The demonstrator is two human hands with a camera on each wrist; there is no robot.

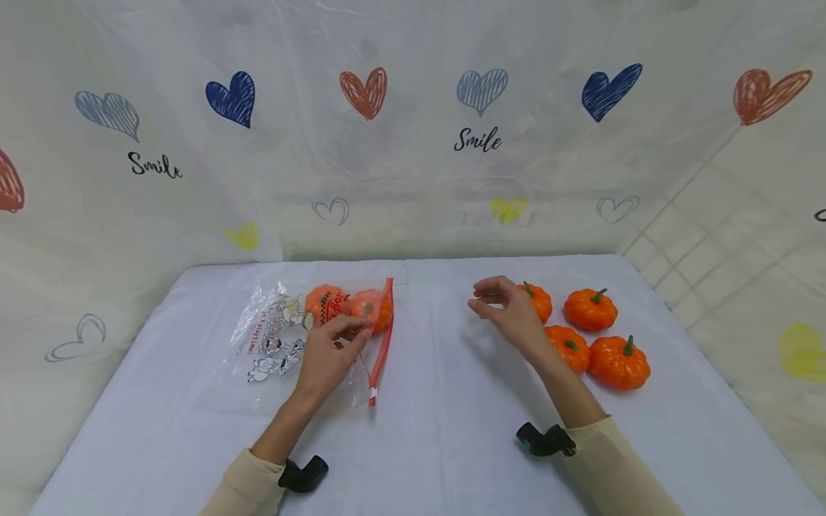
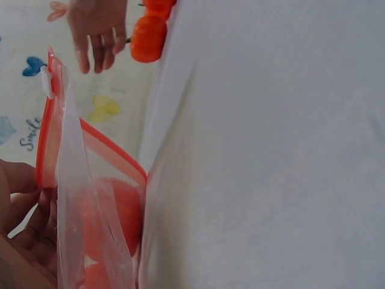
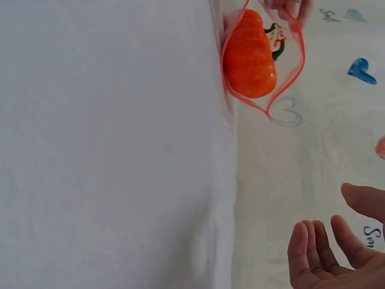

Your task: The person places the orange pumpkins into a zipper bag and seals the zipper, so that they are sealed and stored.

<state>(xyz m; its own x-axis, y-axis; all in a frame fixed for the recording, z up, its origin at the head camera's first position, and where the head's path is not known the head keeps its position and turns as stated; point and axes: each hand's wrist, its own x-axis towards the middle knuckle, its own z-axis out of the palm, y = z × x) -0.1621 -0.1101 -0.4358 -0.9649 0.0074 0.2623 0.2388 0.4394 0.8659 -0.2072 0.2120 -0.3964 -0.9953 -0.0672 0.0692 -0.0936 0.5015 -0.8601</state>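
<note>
My left hand [image 1: 332, 351] pinches the upper edge of a clear zip bag [image 1: 222, 380] printed with cartoon figures, and its red-rimmed mouth gapes toward the right. Inside the bag lie small orange pumpkins [image 1: 325, 299], side by side near the mouth; the right wrist view shows one pumpkin [image 3: 249, 60] through the opening. A white slider [image 2: 47, 82] sits on the red zip strip. My right hand [image 1: 510, 312] hovers over the table with its fingers loosely bent and nothing between them. Just behind it stands a loose pumpkin [image 1: 538, 304], partly hidden by the hand.
Further loose pumpkins stand on the right of the white-covered table [image 1: 439, 430]: one at the back [image 1: 590, 309], one by my forearm [image 1: 568, 349] and one at the front right [image 1: 619, 363]. A sheet printed with hearts [image 1: 400, 158] hangs behind the table.
</note>
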